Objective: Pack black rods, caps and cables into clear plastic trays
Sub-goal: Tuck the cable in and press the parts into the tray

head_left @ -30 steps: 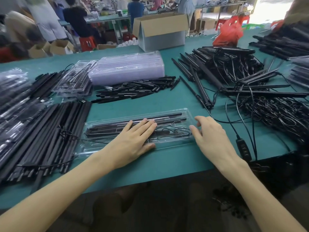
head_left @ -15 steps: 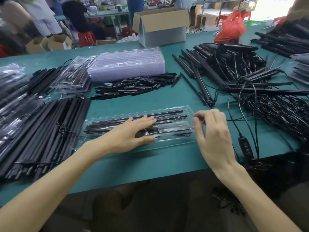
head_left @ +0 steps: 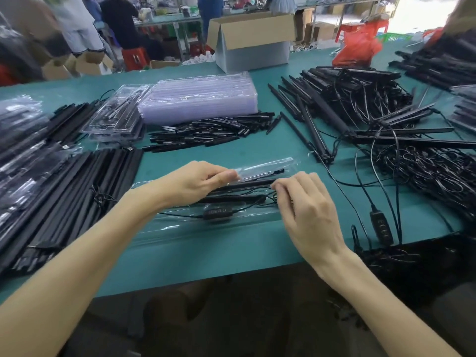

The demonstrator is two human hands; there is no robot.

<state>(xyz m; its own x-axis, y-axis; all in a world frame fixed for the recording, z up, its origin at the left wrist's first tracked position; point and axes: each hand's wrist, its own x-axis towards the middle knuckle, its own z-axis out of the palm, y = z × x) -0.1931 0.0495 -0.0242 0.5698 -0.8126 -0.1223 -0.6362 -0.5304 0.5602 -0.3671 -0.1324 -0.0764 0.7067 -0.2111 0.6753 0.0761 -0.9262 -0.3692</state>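
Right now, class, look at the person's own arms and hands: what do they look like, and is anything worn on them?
The left forearm and right forearm are bare as far as the picture's edge; no sleeve shows. The left hand and right hand wear no gloves, and no ring, watch or bracelet is visible.

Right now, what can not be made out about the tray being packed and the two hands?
Head view:
- The left hand and its forearm cover the left part of the clear tray; its contents there are hidden.
- The right hand turns its back to the camera, so whether its fingertips pinch the cable is unclear.
- The markings on the controller are too small to read.
- The left edge cuts off the rod pile.
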